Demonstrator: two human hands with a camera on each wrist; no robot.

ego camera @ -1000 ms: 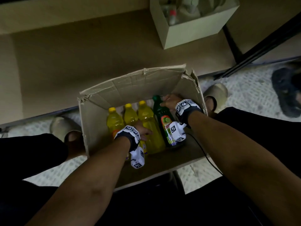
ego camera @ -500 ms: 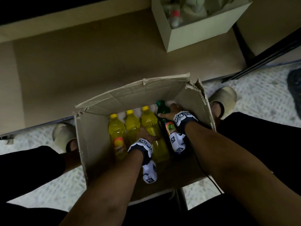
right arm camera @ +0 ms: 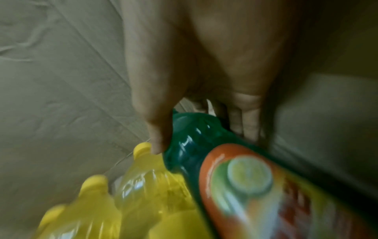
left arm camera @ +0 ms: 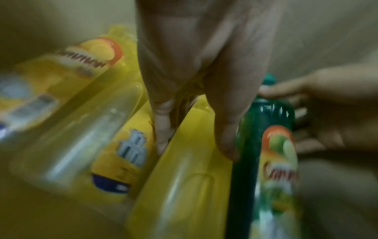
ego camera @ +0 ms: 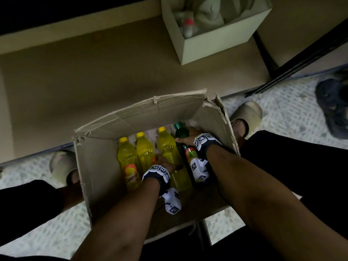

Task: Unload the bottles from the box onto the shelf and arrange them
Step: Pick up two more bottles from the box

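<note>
An open cardboard box (ego camera: 98,166) on the floor holds three yellow bottles and one green bottle (ego camera: 181,133) lying side by side. My right hand (ego camera: 188,137) grips the green bottle (right arm camera: 196,145) near its shoulder, thumb on one side and fingers on the other. My left hand (ego camera: 165,162) is curled round the rightmost yellow bottle (ego camera: 167,147), its thumb and fingers (left arm camera: 163,134) wedged on either side of that bottle (left arm camera: 184,177). The other two yellow bottles (ego camera: 128,159) lie to the left. The brown shelf (ego camera: 94,72) spreads beyond the box.
A smaller pale box (ego camera: 207,44) with clear bottles stands on the shelf at the back right. My slippered feet (ego camera: 248,113) flank the box on the patterned floor. A dark shoe (ego camera: 333,104) lies at the far right, near a black frame bar (ego camera: 301,59).
My left hand has moved forward from the bottles' lower ends and closed round the rightmost yellow bottle. My right hand still holds the green bottle. The view has shifted slightly.
</note>
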